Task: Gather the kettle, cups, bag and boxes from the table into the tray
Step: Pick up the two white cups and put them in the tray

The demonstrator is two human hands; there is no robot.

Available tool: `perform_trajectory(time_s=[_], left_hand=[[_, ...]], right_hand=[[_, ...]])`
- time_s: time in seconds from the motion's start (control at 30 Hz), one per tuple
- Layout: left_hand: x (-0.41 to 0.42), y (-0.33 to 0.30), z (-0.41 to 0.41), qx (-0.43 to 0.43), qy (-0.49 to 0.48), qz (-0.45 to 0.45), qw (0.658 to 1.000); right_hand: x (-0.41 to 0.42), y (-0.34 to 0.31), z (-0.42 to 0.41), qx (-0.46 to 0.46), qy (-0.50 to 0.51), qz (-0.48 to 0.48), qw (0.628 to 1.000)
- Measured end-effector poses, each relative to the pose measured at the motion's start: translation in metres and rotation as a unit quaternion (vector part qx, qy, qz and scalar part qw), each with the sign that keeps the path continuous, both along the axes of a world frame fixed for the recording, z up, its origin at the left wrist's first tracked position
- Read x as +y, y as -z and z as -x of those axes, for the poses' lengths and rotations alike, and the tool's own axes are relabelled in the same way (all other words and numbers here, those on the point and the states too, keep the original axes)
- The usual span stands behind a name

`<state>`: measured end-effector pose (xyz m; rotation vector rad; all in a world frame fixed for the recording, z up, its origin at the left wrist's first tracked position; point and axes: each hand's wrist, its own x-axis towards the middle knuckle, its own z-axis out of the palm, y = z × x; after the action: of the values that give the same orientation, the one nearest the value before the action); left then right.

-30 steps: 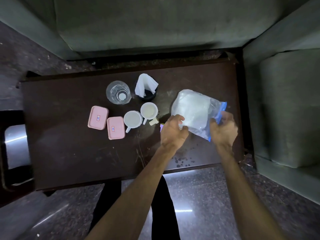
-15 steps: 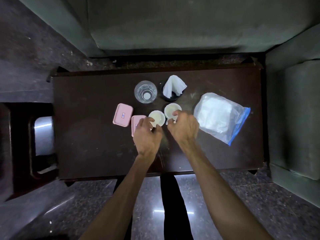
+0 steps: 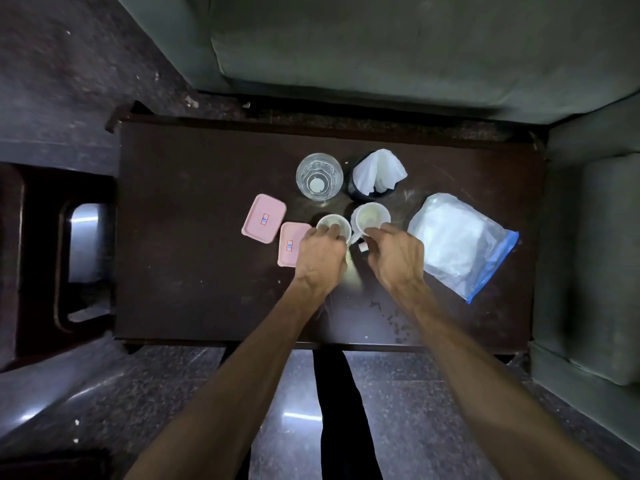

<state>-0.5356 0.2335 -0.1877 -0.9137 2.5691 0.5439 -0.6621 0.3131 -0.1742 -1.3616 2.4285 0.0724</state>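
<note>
Dark scuffed wood table [image 3: 194, 271]; clear crinkled plastic bag [image 3: 460, 244]; matt pink plastic boxes [image 3: 264, 219]; clear glass tumbler [image 3: 319, 176].

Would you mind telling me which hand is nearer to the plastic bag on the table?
Right. The right hand grips a white cup just left of the plastic bag; the left hand grips the other cup, farther left, beside a pink box.

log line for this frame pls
left hand: grips left cup | right hand: grips right cup | bag, boxes: on table
</note>
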Motion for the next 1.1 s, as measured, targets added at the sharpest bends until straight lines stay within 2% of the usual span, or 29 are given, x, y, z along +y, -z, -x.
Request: perform_trajectory(time_s=[0.23,0.4,0.7,0.97,1.1], left_hand=[[-0.001,-0.045,-0.028,0.151,-0.089,0.008,0.985],[-0.018,-0.069,-0.084,0.204,-0.167,0.058,0.963],[-0.086,-0.104,-0.248,0.205,-0.308,0.164,0.915],[-0.135,-0.143,-0.382,0.133,-0.421,0.203,0.874],[-0.149,-0.146,-0.445,0.121,-0.462,0.228,0.848]], right_hand=[[0.007,-0.033,-0.026,-0.004,-0.006,0.108,0.994],[-0.020,-0.058,-0.076,0.004,-0.050,0.171,0.984],[-0.137,-0.097,-0.226,-0.060,-0.175,0.207,0.961],[-0.227,-0.122,-0.361,-0.108,-0.286,0.255,0.917],[-0.263,-0.128,-0.427,-0.135,-0.340,0.248,0.897]])
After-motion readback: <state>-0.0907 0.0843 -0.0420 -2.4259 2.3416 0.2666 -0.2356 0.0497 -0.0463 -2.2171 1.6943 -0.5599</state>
